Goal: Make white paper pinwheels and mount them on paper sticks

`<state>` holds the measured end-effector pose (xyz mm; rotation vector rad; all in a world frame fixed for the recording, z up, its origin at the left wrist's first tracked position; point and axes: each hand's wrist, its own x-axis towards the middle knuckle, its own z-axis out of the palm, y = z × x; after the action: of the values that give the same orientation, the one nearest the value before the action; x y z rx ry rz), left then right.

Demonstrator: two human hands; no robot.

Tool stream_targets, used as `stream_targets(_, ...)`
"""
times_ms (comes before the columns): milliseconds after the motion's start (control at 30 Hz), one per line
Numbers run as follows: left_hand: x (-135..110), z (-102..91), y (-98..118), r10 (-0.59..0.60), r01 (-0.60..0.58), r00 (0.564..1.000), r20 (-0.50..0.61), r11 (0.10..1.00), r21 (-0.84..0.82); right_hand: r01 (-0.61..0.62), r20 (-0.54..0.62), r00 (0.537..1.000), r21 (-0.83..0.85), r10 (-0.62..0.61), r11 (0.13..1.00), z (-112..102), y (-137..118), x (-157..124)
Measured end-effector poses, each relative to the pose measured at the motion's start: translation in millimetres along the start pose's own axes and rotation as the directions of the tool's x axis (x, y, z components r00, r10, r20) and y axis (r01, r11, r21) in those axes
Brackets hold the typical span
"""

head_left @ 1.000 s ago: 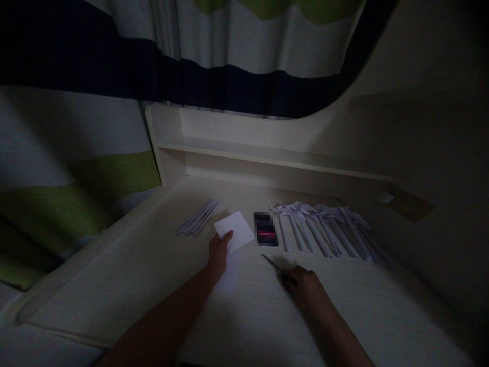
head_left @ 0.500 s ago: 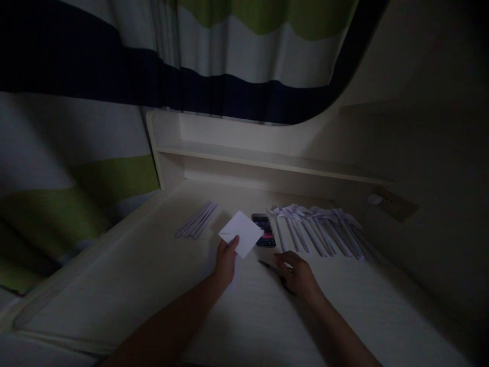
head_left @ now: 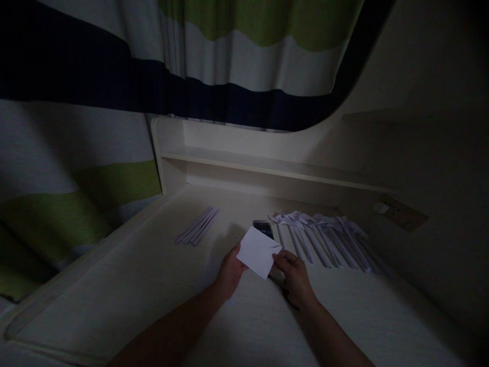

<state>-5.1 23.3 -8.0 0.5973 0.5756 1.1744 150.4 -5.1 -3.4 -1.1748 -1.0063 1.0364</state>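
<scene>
A white square of paper [head_left: 256,253] is held between my two hands above the desk. My left hand [head_left: 229,274] pinches its left edge. My right hand [head_left: 295,278] closes thumb and fingers on the right corner, just below a short slit. Dark scissors [head_left: 286,291] show under my right hand, blades pointing left toward the paper; their handles are partly hidden, and I cannot tell how firmly the hand holds them. Behind the paper lies a dark phone [head_left: 263,227], mostly covered.
Several thin white paper strips or sticks [head_left: 198,227] lie at the left. To the right, several rolled paper sticks with folded pinwheel-like tops [head_left: 317,237] lie in a row. A shelf [head_left: 244,162] runs along the back under a striped curtain [head_left: 244,66]. A wall socket plate [head_left: 405,213] is at the right.
The paper has turned, so its slit now faces right instead of left, and it has shifted right and nearer. My right hand has come to grip its corner.
</scene>
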Motion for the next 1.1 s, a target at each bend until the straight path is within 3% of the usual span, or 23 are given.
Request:
stream_targets(100,2.9,-5.7,4.5,-0.124,0.119,0.991,0.053,0.989,0.090,-0.047,0.029,0.998,0.002,0.047,0.999,-10.9,-3.2,0.4)
stream_targets(267,-2.5,-8.8,0.4,-0.166,0.121,0.977,0.132,0.947,0.297,-0.039,0.019,0.999,-0.064,0.041,0.997,-13.8,-8.3,-1.9)
stream_targets(400,-7.2,-6.9,-5.4,-0.212,0.159,0.972,0.104,0.913,0.375,0.066,0.027,0.998,-0.221,-0.062,0.973,-10.6,-7.7,-6.9)
stream_targets(500,-4.7,-8.1,-4.8,-0.162,0.137,0.986,0.028,0.905,0.403,0.179,0.074,0.984,-0.386,-0.163,0.905,-13.8,-7.6,-7.0)
stream_targets(633,4.1,-13.8,0.9,-0.016,0.054,0.994,-0.104,0.926,0.374,0.215,0.142,0.976,-0.580,-0.162,0.786,-23.9,-10.2,-1.9)
stream_targets(733,7.3,-16.7,3.5,0.021,0.029,0.991,-0.132,0.932,0.362,0.271,0.203,0.962,-0.655,-0.181,0.706,-26.9,-9.0,0.9)
stream_targets(800,5.7,-16.2,2.7,0.025,0.021,0.993,-0.119,0.927,0.373,0.272,0.193,0.962,-0.630,-0.192,0.728,-24.0,-6.0,0.8)
stream_targets(967,-4.6,-9.7,-5.5,-0.059,0.066,0.998,-0.030,0.916,0.396,0.162,0.025,0.985,-0.430,-0.168,0.888,-9.8,3.4,-3.2)
stream_targets(1033,-7.6,-7.3,-8.5,-0.087,0.078,0.996,0.005,0.914,0.399,0.153,-0.023,0.984,-0.394,-0.176,0.906,-6.8,5.4,-5.0)
stream_targets(1100,-9.3,-5.4,-10.1,-0.110,0.091,0.994,0.027,0.917,0.389,0.214,-0.045,0.965,-0.433,-0.259,0.875,-6.5,5.7,-7.1)
